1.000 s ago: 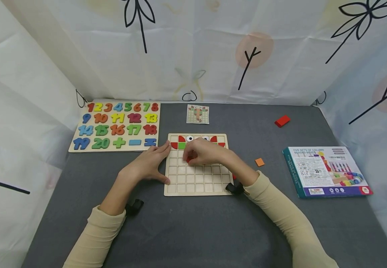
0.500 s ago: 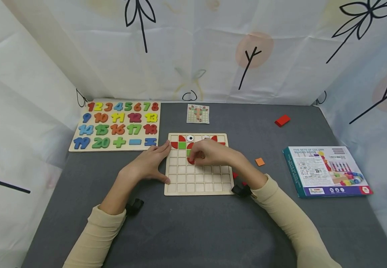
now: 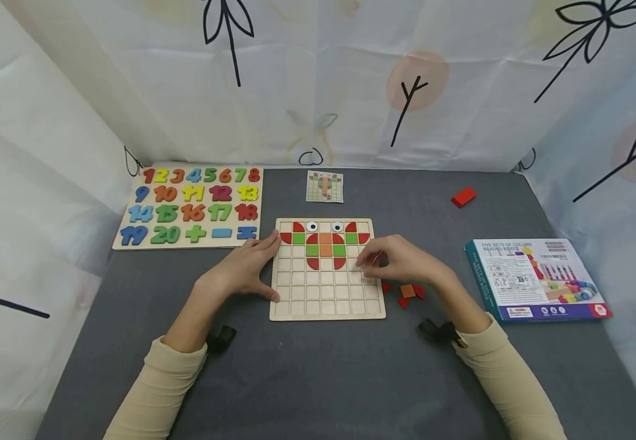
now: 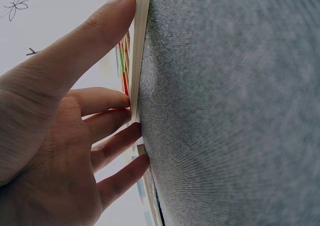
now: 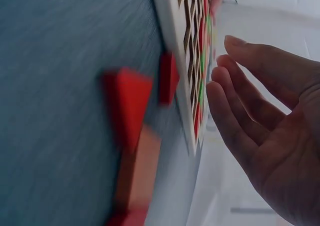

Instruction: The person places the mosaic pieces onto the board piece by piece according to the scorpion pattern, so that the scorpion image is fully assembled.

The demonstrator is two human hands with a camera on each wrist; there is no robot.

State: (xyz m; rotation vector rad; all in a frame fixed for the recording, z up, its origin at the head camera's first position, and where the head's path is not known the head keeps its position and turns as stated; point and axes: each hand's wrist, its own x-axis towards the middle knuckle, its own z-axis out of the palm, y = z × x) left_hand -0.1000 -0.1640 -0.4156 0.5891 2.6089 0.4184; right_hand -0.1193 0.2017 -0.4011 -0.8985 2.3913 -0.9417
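A wooden grid board [image 3: 301, 308] lies on the dark grey table. Set in its upper cells are red rounded pieces [image 3: 312, 263], green squares [image 3: 339, 250], orange squares [image 3: 325, 250] and two eye pieces [image 3: 311, 227]. My left hand [image 3: 246, 269] rests against the board's left edge, fingers and thumb spread; the left wrist view shows thumb and fingertips touching that edge. Over the board's right side hovers my right hand [image 3: 397, 260], fingers loosely bent. In the right wrist view a gap shows between thumb [image 5: 250, 48] and fingers, with nothing held.
Beside the board's lower right lie red triangles [image 3: 402, 302] and an orange square [image 3: 407, 291]. A small pattern card [image 3: 325, 186] sits behind the board. A number board [image 3: 186, 203] is at back left, a red block [image 3: 464, 198] at back right, a game box [image 3: 537, 278] at right.
My right hand has moved right from the board's middle and let go of a red rounded piece, now in a cell under the left green square. My left hand has stayed put.
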